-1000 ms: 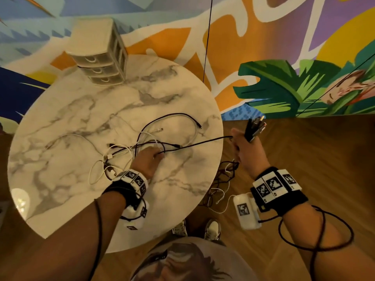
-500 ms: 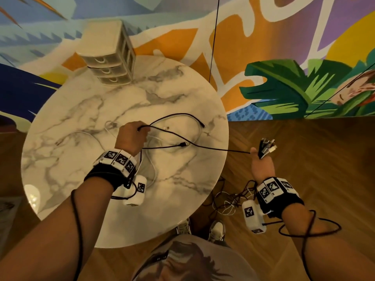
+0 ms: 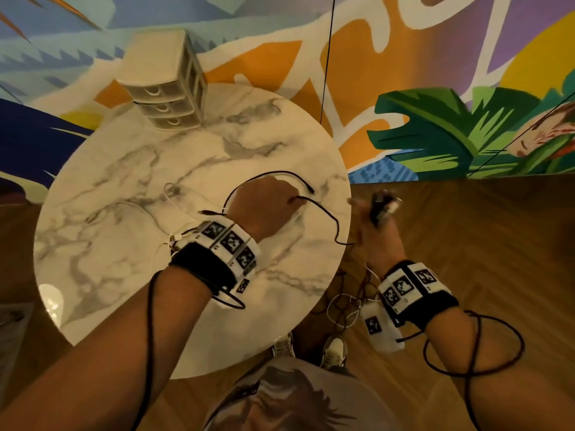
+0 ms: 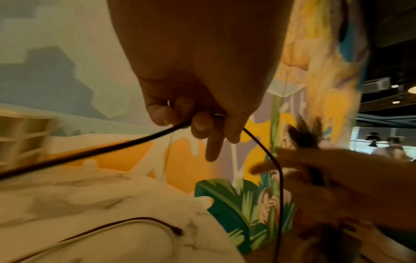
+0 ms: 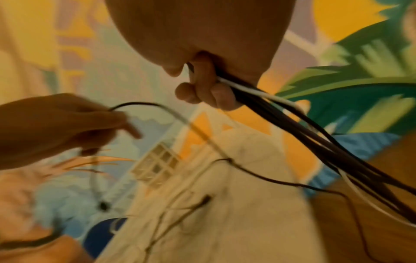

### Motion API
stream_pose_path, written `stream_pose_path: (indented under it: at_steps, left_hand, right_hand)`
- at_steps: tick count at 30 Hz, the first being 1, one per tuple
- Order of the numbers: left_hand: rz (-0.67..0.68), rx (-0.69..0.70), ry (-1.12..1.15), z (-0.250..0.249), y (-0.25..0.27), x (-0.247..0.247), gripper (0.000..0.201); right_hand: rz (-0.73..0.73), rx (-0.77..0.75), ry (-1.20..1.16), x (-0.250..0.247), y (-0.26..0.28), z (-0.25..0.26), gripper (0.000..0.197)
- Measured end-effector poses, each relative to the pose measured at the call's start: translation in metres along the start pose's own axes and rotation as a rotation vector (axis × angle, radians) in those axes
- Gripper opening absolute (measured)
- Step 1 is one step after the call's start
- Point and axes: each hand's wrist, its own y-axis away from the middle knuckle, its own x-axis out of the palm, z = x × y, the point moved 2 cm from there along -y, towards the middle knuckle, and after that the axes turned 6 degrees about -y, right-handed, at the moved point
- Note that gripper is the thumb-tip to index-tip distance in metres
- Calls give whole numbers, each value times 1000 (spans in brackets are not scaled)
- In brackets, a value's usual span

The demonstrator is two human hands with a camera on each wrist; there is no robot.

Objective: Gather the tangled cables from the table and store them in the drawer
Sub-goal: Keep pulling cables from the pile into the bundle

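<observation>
My left hand (image 3: 264, 206) is raised over the right part of the round marble table (image 3: 124, 244) and pinches a thin black cable (image 3: 323, 209) that loops down past the table's edge. In the left wrist view the left hand (image 4: 198, 113) has this black cable (image 4: 112, 147) running through its curled fingers. My right hand (image 3: 373, 225), blurred and just off the table's right edge, grips a bundle of black and white cables (image 5: 292, 128) hanging toward the floor. White cables (image 3: 133, 206) still lie on the table. The small beige drawer unit (image 3: 165, 85) stands shut at the far edge.
A painted mural wall (image 3: 435, 88) runs behind the table. Wooden floor (image 3: 466, 244) lies to the right, where hanging cable loops (image 3: 342, 309) dangle near my shoes (image 3: 334, 353). Wrist-camera cords trail along both forearms.
My left hand has lifted the black cable and carried it right across the table toward my right hand. The right hand has kept its bundle beside the table's edge.
</observation>
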Motion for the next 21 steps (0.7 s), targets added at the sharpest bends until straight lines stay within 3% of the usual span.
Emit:
stream_pose_path:
  at_steps: [2, 4, 8, 11, 14, 16, 21]
  left_hand:
    - [14, 53, -24, -22, -2, 0, 39]
    - [54, 60, 22, -28, -3, 1, 39]
    - [261, -12, 506, -1, 8, 20, 43]
    - [300, -114, 769, 14, 21, 30, 41]
    - [243, -106, 883, 8, 21, 23, 25]
    - [140, -98, 1043, -5, 14, 13, 15]
    - [-91, -74, 1448, -38, 2, -13, 8]
  right_hand:
    - [133, -29, 70, 22, 1, 21, 32]
    - [170, -41, 181, 29, -1, 29, 43]
    - [16, 23, 141, -1, -11, 22, 34]
    - [-126, 94, 163, -36, -19, 8, 35]
    - [-217, 203, 214, -58, -24, -18, 39]
    - [-204, 240, 274, -63, -22, -35, 39]
    - [80, 253, 400, -48, -1, -58, 42]
